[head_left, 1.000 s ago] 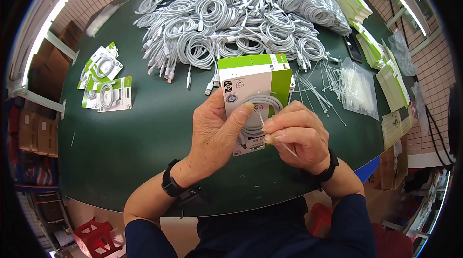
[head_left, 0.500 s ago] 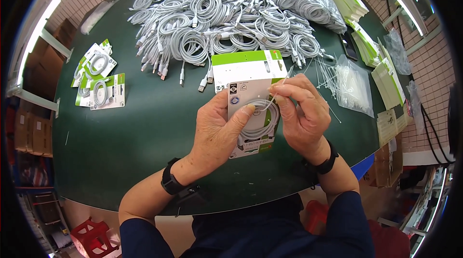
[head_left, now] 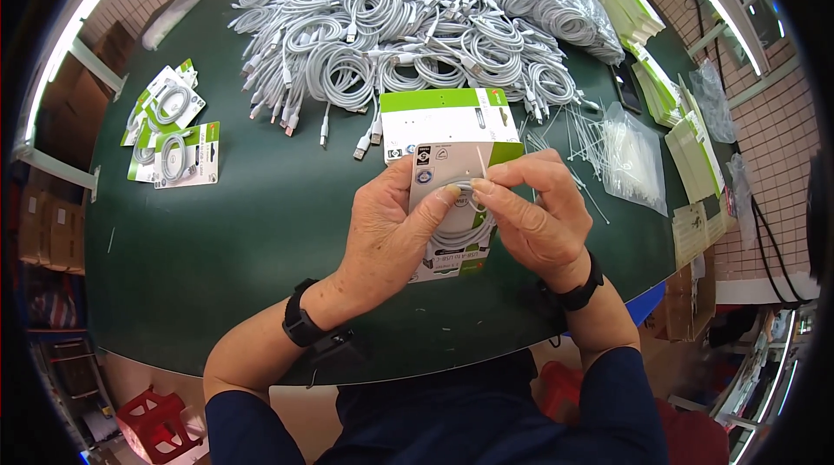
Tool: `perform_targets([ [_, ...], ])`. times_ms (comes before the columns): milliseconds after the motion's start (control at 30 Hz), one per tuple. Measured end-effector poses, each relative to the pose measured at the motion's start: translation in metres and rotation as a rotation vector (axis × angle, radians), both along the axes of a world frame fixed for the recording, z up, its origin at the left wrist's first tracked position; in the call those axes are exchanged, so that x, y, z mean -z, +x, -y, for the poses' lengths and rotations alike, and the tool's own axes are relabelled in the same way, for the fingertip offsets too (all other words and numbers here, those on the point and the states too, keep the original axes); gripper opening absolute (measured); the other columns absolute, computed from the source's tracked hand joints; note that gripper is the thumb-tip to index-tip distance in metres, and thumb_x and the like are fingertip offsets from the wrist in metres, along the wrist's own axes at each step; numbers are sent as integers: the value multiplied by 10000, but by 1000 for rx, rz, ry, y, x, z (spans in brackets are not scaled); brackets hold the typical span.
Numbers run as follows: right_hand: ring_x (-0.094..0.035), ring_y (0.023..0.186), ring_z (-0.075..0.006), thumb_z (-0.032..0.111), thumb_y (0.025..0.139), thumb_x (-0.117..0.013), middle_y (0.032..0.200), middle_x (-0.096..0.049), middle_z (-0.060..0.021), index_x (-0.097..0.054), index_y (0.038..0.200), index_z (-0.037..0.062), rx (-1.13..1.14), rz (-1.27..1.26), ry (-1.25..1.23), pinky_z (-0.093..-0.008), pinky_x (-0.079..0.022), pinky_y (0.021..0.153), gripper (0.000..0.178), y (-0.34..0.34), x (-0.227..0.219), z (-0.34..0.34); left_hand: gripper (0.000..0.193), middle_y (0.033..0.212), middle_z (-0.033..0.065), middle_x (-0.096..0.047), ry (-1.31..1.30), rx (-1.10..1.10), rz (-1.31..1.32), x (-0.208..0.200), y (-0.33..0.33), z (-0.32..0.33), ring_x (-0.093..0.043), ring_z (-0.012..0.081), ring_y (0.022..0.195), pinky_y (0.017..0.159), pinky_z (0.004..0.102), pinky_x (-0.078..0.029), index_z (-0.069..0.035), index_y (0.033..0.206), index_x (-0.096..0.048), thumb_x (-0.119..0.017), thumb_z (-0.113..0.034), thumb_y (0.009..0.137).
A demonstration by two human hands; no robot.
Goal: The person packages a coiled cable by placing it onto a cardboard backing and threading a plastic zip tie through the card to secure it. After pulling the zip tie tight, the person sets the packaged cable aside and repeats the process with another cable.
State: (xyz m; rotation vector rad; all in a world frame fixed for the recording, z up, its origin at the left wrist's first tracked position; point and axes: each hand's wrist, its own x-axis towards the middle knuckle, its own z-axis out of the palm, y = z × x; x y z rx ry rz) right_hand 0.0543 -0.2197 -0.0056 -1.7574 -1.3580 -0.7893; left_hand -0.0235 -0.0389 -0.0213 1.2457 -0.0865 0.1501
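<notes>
While the left hand [head_left: 380, 220] grips a green and pale grey card [head_left: 452, 161], its thumb presses down on the loop of pale grey cable [head_left: 460, 239] that lies on the front of the card. The right hand [head_left: 549, 215] pinches a thin white tie [head_left: 483, 161] between its thumb and first finger, close to the top of the loop. Both hands hold the card up over the near part of the dark green table [head_left: 217, 265]. The card has a small black square mark and a round blue mark near its top left corner, with a thin line mark beside them. Dark letters run across its lower end, and some hide behind the loop. Just past the card is a green and white pack [head_left: 443, 122] with small marks, too tiny to read. Well off to the left lie more cards with cable loops [head_left: 178, 161], with dark print on their fronts. A big heap of grey cables [head_left: 373, 39] fills the far side. On the right are loose white ties [head_left: 584, 148], a clear bag of ties [head_left: 632, 161] and piles of green and pale cards [head_left: 695, 161].
</notes>
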Motion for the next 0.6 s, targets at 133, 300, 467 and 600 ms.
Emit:
perform_targets([
  [133,-643,766,-203,-84,747,-807,1003,-679,-80,-744,1056,76,-11,24,4,-296,-509,631,354,-2,0,3,304,1182,113,-700,10,18,21,-3,0,-1,-656,132,1048,921,302,-549,50,1293,-587,-600,-38,1002],
  [300,-646,788,-208,-92,649,-780,1036,-664,-87,-737,1122,47,-28,85,-5,-305,-555,643,495,-1,-1,5,296,1175,111,-701,12,10,18,-3,-1,-1,-656,132,1043,920,302,-549,50,1287,-589,-595,-41,1006],
  [467,-637,741,-201,-86,747,-798,987,-685,-71,-734,1068,87,25,54,9,-291,-509,600,370,-6,-3,2,294,1168,107,-702,31,-6,24,-3,-1,-1,-655,130,1036,916,302,-550,52,1282,-591,-597,-41,1004],
  [600,-634,732,-204,-85,745,-796,980,-687,-71,-730,1075,87,36,55,11,-294,-509,602,378,-6,-3,1,295,1166,106,-702,43,-14,26,-4,-1,-1,-655,130,1033,912,301,-551,53,1281,-591,-600,-41,1002],
])
